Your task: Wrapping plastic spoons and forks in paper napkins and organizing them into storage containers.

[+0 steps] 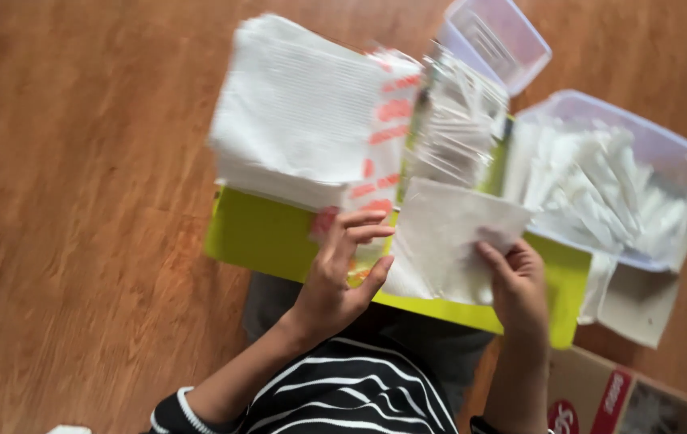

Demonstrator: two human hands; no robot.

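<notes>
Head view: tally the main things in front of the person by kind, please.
Clear plastic tubs: 2 (filled tub, empty tub)
Napkin stacks: 1
Single napkins in hand: 1, held by left hand and right hand
Yellow-green boards: 1
Packs of clear-wrapped items: 1
Total: 6

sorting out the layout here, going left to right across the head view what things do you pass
stack of white napkins → left hand → white napkin held in both hands → right hand → clear plastic tub of folded white pieces
</notes>
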